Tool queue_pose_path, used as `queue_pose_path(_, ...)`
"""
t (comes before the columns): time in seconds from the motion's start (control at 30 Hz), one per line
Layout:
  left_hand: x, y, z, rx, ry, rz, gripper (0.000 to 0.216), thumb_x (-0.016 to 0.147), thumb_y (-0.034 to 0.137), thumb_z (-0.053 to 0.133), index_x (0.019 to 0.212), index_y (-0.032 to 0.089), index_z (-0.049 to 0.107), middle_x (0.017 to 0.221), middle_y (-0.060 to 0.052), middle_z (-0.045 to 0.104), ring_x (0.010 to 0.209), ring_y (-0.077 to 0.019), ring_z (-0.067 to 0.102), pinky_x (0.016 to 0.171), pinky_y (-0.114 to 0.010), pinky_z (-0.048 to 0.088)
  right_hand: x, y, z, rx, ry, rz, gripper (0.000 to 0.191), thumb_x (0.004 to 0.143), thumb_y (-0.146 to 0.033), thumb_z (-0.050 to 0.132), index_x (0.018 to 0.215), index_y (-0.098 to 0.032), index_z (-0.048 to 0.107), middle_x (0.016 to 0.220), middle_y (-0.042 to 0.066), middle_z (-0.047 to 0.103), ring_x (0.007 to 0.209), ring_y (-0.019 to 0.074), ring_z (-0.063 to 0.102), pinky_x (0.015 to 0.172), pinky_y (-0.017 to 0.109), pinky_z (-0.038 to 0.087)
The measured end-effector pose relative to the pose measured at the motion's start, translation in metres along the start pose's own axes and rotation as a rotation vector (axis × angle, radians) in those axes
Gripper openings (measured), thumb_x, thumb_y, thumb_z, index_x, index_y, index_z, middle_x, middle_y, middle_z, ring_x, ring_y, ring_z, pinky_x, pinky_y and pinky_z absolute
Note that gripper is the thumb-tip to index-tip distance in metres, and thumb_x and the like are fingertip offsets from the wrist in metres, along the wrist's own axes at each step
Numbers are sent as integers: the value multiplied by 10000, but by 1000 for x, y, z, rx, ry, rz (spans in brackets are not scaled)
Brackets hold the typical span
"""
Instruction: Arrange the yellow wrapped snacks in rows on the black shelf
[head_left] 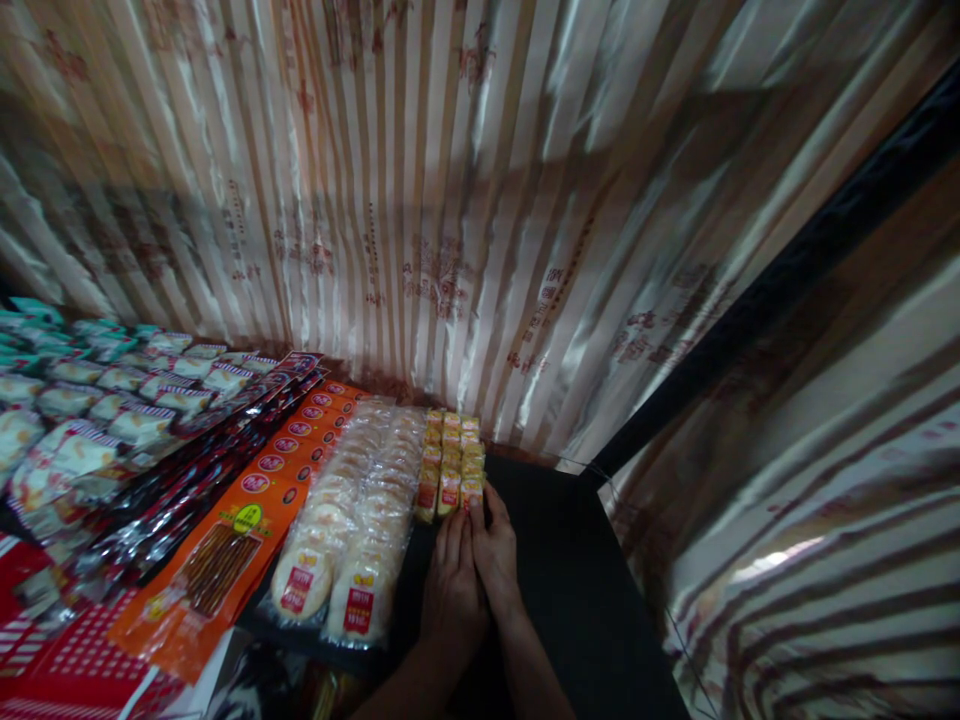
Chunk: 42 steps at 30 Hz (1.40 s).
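Small yellow-wrapped snack packs (450, 465) stand in three close rows on the black tabletop near the curtain. My left hand (454, 585) lies at the front of these rows, its fingers stretched forward and close together, the tips by the nearest packs. Right beside it, touching it, is my right hand (495, 550). Its thumb reaches the front of the right-hand row, while its fingers extend along that row's right side. Neither hand visibly grasps a pack. Left of my hands are two rows of round, clear-wrapped crackers (360, 590) with red labels.
Orange snack packets (225, 545) overlap in a long row, beside dark red packets (202, 470) and white bagged snacks (142, 420). A red perforated basket (67, 660) stands at lower left. Behind hangs a shiny striped curtain (450, 200); a black pole (750, 330) slants down to the black table (570, 570).
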<state>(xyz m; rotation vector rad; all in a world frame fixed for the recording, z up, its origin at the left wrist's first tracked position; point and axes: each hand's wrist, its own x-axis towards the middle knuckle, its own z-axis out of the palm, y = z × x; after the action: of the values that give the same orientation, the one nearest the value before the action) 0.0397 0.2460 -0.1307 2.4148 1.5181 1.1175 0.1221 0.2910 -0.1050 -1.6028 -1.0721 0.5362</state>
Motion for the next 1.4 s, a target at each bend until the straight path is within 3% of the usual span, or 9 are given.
queue_pose_path(0.4, 3, 2, -8, -78, -80, -62, 549, 838, 105, 338, 1384, 53, 320, 1383, -171, 426, 1310, -239, 351, 1062, -415, 365, 1, 1, 1, 10, -33, 20, 587, 785, -516, 460, 1217, -124, 525, 1223, 152, 577, 1118, 245, 543, 1002, 413, 392)
queue_pose_path(0.6, 7, 4, -12, -84, -118, -75, 554, 827, 116, 383, 1376, 56, 339, 1353, -176, 455, 1284, -253, 377, 1060, -424, 362, -9, 2, -5, -24, 76, -59, 554, 767, -481, 507, 1205, -141, 521, 1285, 148, 518, 1193, 250, 474, 1047, 431, 336)
queue_pose_path(0.8, 8, 7, -15, -93, -196, -112, 486, 840, 155, 416, 1317, 65, 442, 1307, -176, 497, 1249, -273, 411, 1056, -437, 360, -12, 8, -9, -33, 68, -1, 464, 754, -424, 496, 1119, -148, 571, 1140, 133, 601, 1047, 243, 563, 960, 414, 416)
queue_pose_path(1.03, 8, 7, -13, -51, -205, -137, 498, 849, 147, 405, 1343, 85, 409, 1316, -159, 496, 1246, -267, 416, 1052, -431, 370, -6, 8, -3, -23, 50, -10, 413, 764, -395, 486, 1102, -180, 589, 1089, 92, 643, 991, 220, 598, 921, 380, 441)
queue_pose_path(1.2, 7, 7, -10, -34, -176, -123, 472, 851, 134, 400, 1319, 87, 440, 1296, -151, 514, 1238, -246, 424, 1055, -415, 367, -7, 12, -4, -37, 99, -33, 454, 761, -406, 497, 1140, -169, 575, 1138, 110, 619, 1018, 225, 586, 928, 379, 437)
queue_pose_path(1.4, 6, 6, -7, -23, -204, -165, 479, 849, 144, 408, 1323, 77, 432, 1313, -147, 498, 1243, -243, 417, 1060, -402, 361, -6, 8, -3, -84, 77, -48, 424, 758, -429, 491, 1064, -163, 617, 1054, 113, 647, 962, 229, 597, 906, 387, 448)
